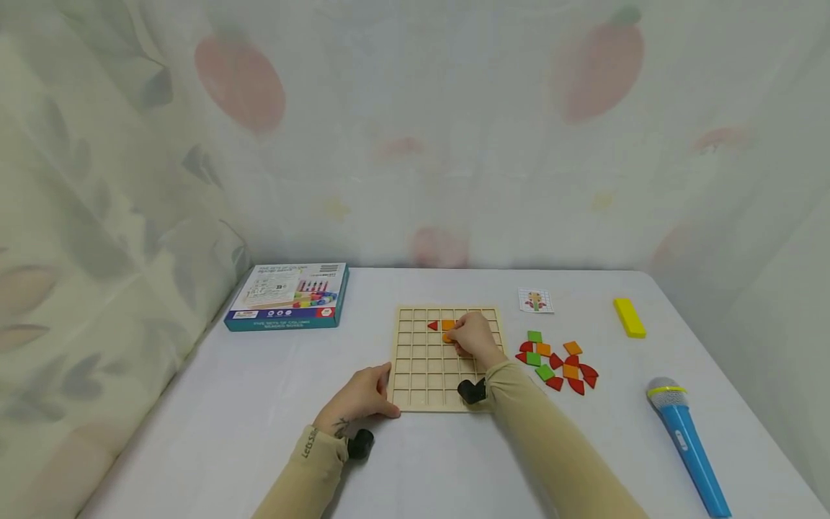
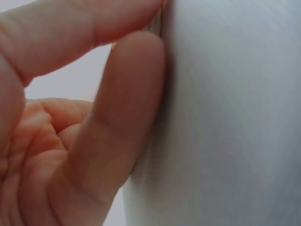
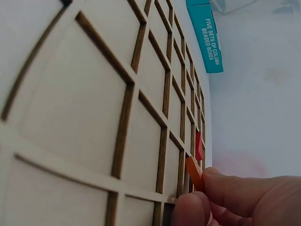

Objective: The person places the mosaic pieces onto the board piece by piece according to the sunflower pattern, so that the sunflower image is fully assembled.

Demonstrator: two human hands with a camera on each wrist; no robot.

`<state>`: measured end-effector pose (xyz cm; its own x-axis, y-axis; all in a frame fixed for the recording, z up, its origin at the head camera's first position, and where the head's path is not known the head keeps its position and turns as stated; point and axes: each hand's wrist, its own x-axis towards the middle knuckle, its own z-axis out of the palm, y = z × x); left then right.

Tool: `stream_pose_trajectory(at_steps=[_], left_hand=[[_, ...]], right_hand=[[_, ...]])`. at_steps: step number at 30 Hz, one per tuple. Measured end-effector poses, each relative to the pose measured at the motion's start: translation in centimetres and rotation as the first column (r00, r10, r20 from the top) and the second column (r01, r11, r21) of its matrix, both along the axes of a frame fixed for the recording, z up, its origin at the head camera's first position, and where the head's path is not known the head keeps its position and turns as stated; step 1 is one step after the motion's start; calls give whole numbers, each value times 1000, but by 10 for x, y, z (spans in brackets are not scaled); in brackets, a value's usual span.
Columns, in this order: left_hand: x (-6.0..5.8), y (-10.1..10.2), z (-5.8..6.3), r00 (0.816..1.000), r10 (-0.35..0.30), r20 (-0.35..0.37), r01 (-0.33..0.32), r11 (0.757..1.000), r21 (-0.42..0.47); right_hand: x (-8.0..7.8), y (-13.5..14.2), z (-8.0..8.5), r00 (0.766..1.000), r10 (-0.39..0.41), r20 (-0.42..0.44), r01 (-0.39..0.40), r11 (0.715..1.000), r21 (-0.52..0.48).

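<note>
A light wooden grid board (image 1: 418,371) lies on the white table. At its near left corner my left hand (image 1: 357,395) holds the edges, with the thumb on the near side and fingers along the left side. Fingers of the left hand (image 2: 110,122) fill much of the left wrist view. Over the board, my right hand (image 1: 476,337) pinches an orange tile (image 3: 194,173), which is tilted against a grid slot. A red tile (image 1: 432,326) and an orange square tile (image 1: 448,324) sit in the far rows of cells.
Right of the board lie several loose red, green and orange tiles (image 1: 545,372). Behind them is a small picture card (image 1: 535,300). A yellow block (image 1: 629,318) and a blue toy microphone (image 1: 692,450) lie farther right. A flat box (image 1: 288,295) stands at the back left.
</note>
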<state>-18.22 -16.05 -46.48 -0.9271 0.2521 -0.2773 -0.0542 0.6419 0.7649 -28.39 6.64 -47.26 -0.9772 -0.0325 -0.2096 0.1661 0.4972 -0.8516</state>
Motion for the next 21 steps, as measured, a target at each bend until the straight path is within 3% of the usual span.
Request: stream_pose_trajectory(at_steps=[4, 10, 13, 16, 21], left_hand=[[0, 0, 1, 1000, 3, 7, -3, 1000, 2], [0, 0, 1, 1000, -2, 4, 2, 1000, -1], [1, 0, 1, 1000, 0, 4, 0, 1000, -2], [1, 0, 0, 1000, 1, 5, -1, 1000, -6], [0, -1, 0, 1000, -8, -4, 8, 1000, -9]], right_hand=[[1, -2, 3, 1000, 16, -19, -14, 998, 61], [2, -2, 4, 999, 19, -28, -17, 998, 68], [4, 1, 8, 996, 42, -80, -32, 992, 125], [5, 11, 20, 993, 60, -98, -38, 976, 217], [8, 51, 47, 989, 102, -108, -52, 918, 392]])
